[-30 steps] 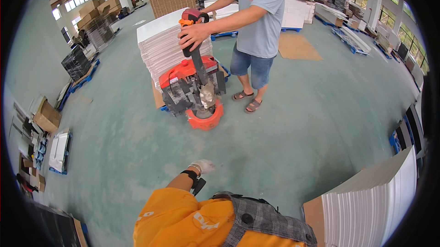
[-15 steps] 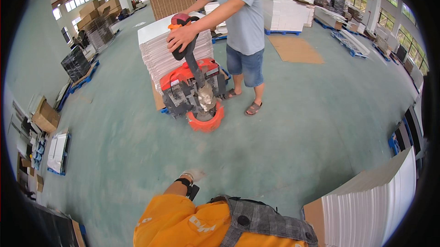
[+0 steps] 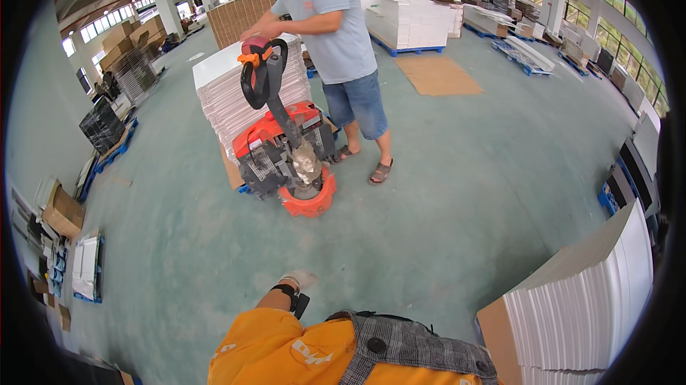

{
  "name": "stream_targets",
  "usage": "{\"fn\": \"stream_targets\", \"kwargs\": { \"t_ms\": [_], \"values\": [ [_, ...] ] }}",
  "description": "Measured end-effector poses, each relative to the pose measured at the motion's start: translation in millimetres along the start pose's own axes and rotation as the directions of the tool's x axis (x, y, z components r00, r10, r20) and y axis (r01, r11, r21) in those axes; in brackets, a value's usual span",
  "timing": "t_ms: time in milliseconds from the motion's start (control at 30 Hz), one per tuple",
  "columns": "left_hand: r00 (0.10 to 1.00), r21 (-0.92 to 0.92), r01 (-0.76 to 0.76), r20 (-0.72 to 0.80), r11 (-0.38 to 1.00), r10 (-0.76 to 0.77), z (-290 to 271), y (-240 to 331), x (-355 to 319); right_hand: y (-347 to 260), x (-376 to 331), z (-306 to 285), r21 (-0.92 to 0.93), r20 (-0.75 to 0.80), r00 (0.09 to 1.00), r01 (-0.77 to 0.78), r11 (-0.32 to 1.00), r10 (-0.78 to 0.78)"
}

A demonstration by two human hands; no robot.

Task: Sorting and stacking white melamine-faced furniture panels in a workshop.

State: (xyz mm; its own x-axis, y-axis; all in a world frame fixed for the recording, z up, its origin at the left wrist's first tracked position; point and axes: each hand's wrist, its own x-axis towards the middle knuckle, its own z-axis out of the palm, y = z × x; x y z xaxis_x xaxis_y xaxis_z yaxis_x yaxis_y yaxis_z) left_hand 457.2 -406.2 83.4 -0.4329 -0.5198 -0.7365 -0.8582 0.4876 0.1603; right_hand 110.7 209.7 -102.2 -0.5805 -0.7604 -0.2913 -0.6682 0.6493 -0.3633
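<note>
My left hand [image 3: 303, 279] hangs low in front of my orange sleeve, with a black band at its wrist. It looks pale and blurred, and its fingers cannot be made out; no object shows in it. My right hand is out of the picture. Ahead stands a red and black pallet truck [image 3: 271, 142], its handle [image 3: 266, 74] upright. Behind it rises a stack of white panels [image 3: 250, 77]. A co-worker [image 3: 321, 27] in a light blue shirt stands beside the truck, hands close together above the stack, near the handle.
At the lower right a tall stack of white sheets [image 3: 564, 313] stands close to me. Wrapped goods [image 3: 107, 126] and a carton [image 3: 63, 210] line the left side. A flat cardboard sheet [image 3: 437, 75] lies on the green floor [image 3: 429, 206]. White boxes [image 3: 407, 24] stand behind it.
The co-worker's hand has left the truck's handle, and the hands have come together over the stack. The view has shifted, so the truck appears farther left. My left hand stays low.
</note>
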Motion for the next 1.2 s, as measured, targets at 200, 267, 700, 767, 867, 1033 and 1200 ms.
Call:
{"fn": "stream_targets", "kwargs": {
  "t_ms": [200, 267, 700, 767, 867, 1033, 1200],
  "values": [
    [0.991, -0.024, -0.128, 0.024, 0.991, 0.129, -11, 13, 19, 107, -20, 104, 0.203, -0.311, 0.941, 0.200, 0.959, -0.130],
    [0.995, 0.050, -0.096, -0.027, 0.994, 0.097, -15, 23, 15, 55, 1, 83, 0.106, 0.322, 0.736, -0.653, 0.750, 0.595],
    [0.999, -0.128, -0.039, -0.014, 0.991, 0.037, 13, -11, 13, 3, 38, -20, -0.060, 0.148, 0.952, -0.261, 0.964, 0.267],
    [0.997, -0.179, -0.056, 0.035, 0.982, 0.063, 16, -15, 7, -3, 49, -22, -0.068, 0.136, 0.957, -0.251, 0.966, 0.258],
    [0.999, -0.168, -0.040, -0.020, 0.985, 0.037, 20, -21, 7, -6, 51, -30, -0.081, 0.125, 0.956, -0.258, 0.963, 0.267],
    [0.999, -0.157, -0.041, -0.025, 0.987, 0.038, 32, -42, 25, -13, 51, -41, -0.084, 0.112, 0.951, -0.279, 0.957, 0.288],
    [0.999, -0.197, 0.028, -0.040, 0.980, -0.037, 31, -42, 23, -20, 34, -26, -0.079, 0.108, 0.927, -0.352, 0.933, 0.359]
  ]
}}
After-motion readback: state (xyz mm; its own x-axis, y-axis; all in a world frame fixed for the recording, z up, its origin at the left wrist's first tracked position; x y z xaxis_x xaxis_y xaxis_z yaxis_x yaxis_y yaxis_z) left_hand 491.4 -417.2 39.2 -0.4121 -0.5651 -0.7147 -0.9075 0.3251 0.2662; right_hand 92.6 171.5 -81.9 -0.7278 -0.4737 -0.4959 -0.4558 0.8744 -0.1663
